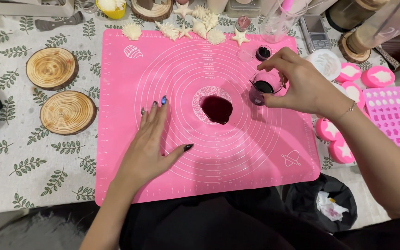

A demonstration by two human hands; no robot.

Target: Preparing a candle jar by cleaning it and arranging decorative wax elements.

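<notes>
On the far left of the leaf-print tablecloth (pixel 5 185) lie two round wood slices (pixel 60 90), one farther, one nearer; right of them a pink silicone mat (pixel 126 185) with ring markings covers the middle, and the left hand (pixel 149 148) rests flat on it, fingers spread, holding nothing; a dark red puddle (pixel 217 109) sits at the mat's centre, just right of those fingertips; farther right, the right hand (pixel 302 85) grips a small glass beaker (pixel 264 88) of dark liquid by its rim, upright on the mat; pink moulds (pixel 348 74) crowd the right edge
</notes>
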